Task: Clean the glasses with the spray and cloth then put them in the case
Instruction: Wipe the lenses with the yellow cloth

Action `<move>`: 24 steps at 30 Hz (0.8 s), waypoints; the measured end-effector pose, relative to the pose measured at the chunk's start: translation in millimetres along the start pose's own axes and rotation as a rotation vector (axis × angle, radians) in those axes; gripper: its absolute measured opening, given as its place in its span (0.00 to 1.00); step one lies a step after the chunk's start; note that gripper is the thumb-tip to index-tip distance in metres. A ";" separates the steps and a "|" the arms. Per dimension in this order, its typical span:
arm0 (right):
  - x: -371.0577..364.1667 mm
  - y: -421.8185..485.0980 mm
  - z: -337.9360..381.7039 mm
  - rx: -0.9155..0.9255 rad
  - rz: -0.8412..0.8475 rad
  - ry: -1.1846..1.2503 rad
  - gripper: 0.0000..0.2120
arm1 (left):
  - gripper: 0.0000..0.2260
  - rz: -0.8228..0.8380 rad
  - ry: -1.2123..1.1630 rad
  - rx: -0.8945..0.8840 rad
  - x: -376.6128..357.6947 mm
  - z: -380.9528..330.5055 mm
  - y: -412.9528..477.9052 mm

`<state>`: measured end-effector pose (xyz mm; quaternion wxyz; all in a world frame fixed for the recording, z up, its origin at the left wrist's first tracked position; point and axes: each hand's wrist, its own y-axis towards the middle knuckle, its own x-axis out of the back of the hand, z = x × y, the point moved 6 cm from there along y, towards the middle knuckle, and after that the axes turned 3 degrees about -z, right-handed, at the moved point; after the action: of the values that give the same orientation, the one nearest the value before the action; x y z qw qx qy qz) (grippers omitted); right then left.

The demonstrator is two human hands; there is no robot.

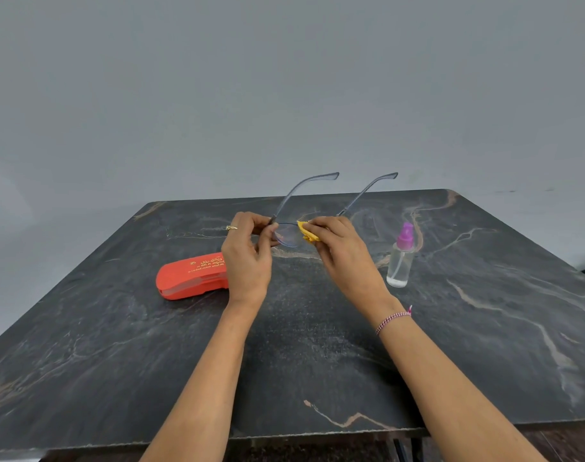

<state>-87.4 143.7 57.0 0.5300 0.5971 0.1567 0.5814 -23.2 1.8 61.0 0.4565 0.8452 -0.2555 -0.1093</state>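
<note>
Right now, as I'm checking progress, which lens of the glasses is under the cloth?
The lens by the right hand: the yellow cloth covers it. The lens by the left hand shows bare.

One head-worn view looks forward and down (wide-angle, close) over the table [451,328].

Above the middle of the table [117,345], the glasses [286,233] are held between both hands, the left hand [247,258] left of them, the right hand [342,251] right, pressing the cloth [307,232] against them. The case [187,276] lies left of the hands; the spray bottle [401,256] stands upright to their right.
</note>
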 end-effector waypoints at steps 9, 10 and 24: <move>2.6 -0.6 8.0 0.111 -0.049 -0.091 0.16 | 0.03 0.021 -0.216 0.221 -4.9 13.6 -0.5; 4.5 -1.2 8.4 0.123 -0.063 -0.091 0.15 | 0.03 0.036 -0.268 0.259 -7.1 14.8 -1.2; 7.3 -2.4 10.4 0.151 -0.072 -0.131 0.14 | 0.07 0.135 -0.716 0.600 -19.0 24.2 -7.3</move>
<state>-75.4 145.8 61.4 0.5133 0.6661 0.1864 0.5080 -47.0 -2.1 40.5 0.0814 0.8303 -0.4716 -0.2854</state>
